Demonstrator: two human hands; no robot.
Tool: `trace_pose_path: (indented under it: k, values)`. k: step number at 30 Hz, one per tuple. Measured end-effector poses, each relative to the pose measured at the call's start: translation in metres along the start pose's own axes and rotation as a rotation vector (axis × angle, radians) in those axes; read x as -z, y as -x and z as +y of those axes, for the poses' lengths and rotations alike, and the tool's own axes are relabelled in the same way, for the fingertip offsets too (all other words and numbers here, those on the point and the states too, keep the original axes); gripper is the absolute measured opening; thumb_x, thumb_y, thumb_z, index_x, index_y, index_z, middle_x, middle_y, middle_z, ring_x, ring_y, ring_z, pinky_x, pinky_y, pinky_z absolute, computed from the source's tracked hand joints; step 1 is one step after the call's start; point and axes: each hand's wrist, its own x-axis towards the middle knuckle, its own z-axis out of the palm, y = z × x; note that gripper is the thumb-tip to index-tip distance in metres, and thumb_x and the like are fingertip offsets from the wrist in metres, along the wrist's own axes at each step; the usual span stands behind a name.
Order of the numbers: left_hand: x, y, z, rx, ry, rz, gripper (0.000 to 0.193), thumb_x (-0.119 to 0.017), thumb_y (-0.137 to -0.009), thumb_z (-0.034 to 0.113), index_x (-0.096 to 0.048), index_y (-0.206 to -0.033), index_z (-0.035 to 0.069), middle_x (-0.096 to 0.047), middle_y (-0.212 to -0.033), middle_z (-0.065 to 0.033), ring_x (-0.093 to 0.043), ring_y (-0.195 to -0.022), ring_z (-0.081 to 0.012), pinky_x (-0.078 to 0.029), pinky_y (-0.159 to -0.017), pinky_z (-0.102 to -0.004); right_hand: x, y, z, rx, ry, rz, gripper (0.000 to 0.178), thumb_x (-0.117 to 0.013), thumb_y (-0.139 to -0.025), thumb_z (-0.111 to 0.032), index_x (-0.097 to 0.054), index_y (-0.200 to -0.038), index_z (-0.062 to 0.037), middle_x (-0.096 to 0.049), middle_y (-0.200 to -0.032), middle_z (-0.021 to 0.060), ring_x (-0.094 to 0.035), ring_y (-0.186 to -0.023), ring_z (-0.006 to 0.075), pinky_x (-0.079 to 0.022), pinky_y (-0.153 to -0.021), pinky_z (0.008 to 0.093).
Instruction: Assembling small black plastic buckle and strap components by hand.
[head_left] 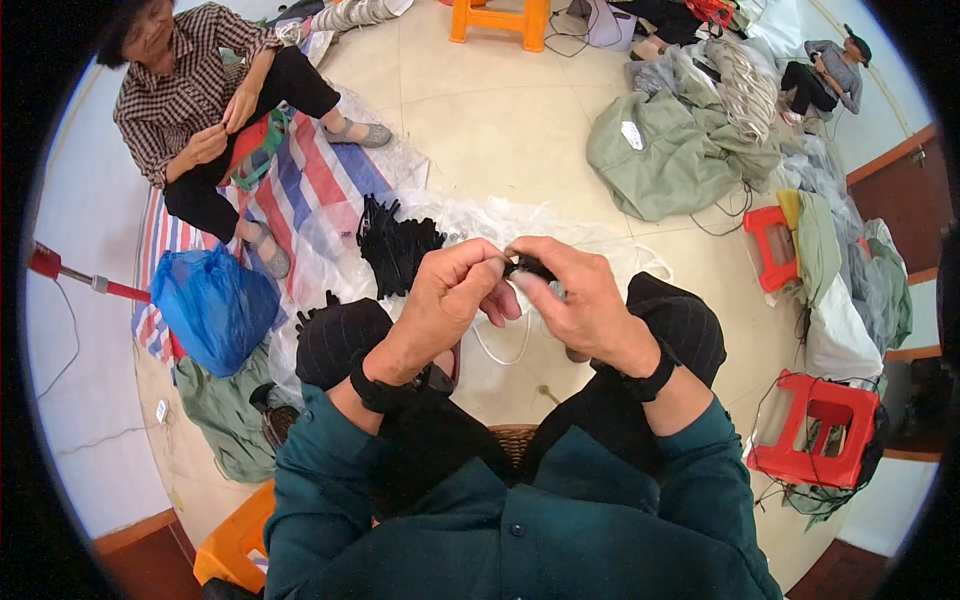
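My left hand (462, 290) and my right hand (572, 297) meet in front of my knees. Between their fingertips is a small black piece (533, 267), mostly covered by the right thumb and fingers. Its exact kind is too hidden to tell. My left thumb and forefinger pinch at its left end, while my right hand grips the rest. Just beyond my left hand, a pile of short black strips (395, 248) lies on clear plastic sheeting (335, 235). Below the hands, a thin white cord (503, 360) curves in a loop.
A seated person (205, 110) at the far left handles something small above a striped sheet (305, 165). A blue plastic bag (215, 312) stands at left. Green cloth sacks (650, 155), a red stool (815, 432) and an orange stool (240, 545) surround me. Another person (825, 80) sits far right.
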Motion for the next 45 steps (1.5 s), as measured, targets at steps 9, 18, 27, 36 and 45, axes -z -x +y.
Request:
trace_pose_path:
  k: [9, 18, 27, 36, 45]
  values:
    - [0.005, 0.008, 0.010, 0.030, 0.252, -0.023, 0.022, -0.047, -0.092, 0.020, -0.055, -0.088, 0.000, -0.060, -0.066, -0.0090, -0.058, -0.057, -0.0154, -0.048, -0.053, -0.0256, 0.003, 0.003, -0.004, -0.285, -0.560, -0.040, 0.017, -0.055, -0.085, -0.007, -0.051, -0.101, -0.0018, -0.061, -0.077, 0.0062, -0.058, -0.070, 0.0092, -0.047, -0.064, 0.0232]
    - [0.007, 0.010, 0.013, 0.038, 0.235, -0.073, 0.024, -0.049, -0.091, 0.022, -0.056, -0.089, -0.001, -0.060, -0.066, -0.0087, -0.058, -0.058, -0.0156, -0.048, -0.056, -0.0263, 0.011, 0.007, -0.014, -0.190, -0.351, -0.046, 0.021, -0.056, -0.085, -0.008, -0.051, -0.104, -0.0014, -0.061, -0.086, 0.0083, -0.060, -0.074, 0.0154, -0.047, -0.067, 0.0261]
    - [0.012, 0.002, 0.013, 0.033, 0.184, -0.123, 0.018, -0.045, -0.091, 0.013, -0.056, -0.089, -0.001, -0.060, -0.071, -0.0072, -0.059, -0.063, -0.0124, -0.047, -0.059, -0.0233, 0.013, -0.001, -0.013, -0.077, -0.149, -0.081, 0.024, -0.056, -0.082, -0.007, -0.051, -0.106, -0.0050, -0.059, -0.090, 0.0153, -0.060, -0.075, 0.0298, -0.047, -0.067, 0.0329]
    - [0.007, 0.004, 0.004, 0.118, 0.024, -0.103, 0.012, -0.051, -0.085, 0.007, -0.055, -0.077, 0.000, -0.059, -0.063, -0.0049, -0.054, -0.056, -0.0095, -0.045, -0.053, -0.0232, 0.006, 0.008, -0.009, 0.078, 0.093, -0.114, 0.027, -0.057, -0.080, -0.007, -0.049, -0.106, -0.0027, -0.058, -0.092, 0.0177, -0.057, -0.082, 0.0354, -0.047, -0.069, 0.0394]
    - [0.008, 0.009, -0.002, 0.090, 0.059, -0.133, 0.015, -0.052, -0.086, 0.011, -0.055, -0.075, 0.001, -0.057, -0.062, -0.0045, -0.054, -0.056, -0.0107, -0.044, -0.053, -0.0238, 0.003, 0.012, -0.015, 0.048, -0.026, -0.090, 0.025, -0.056, -0.081, -0.006, -0.049, -0.105, -0.0029, -0.057, -0.090, 0.0163, -0.057, -0.080, 0.0355, -0.047, -0.067, 0.0390]
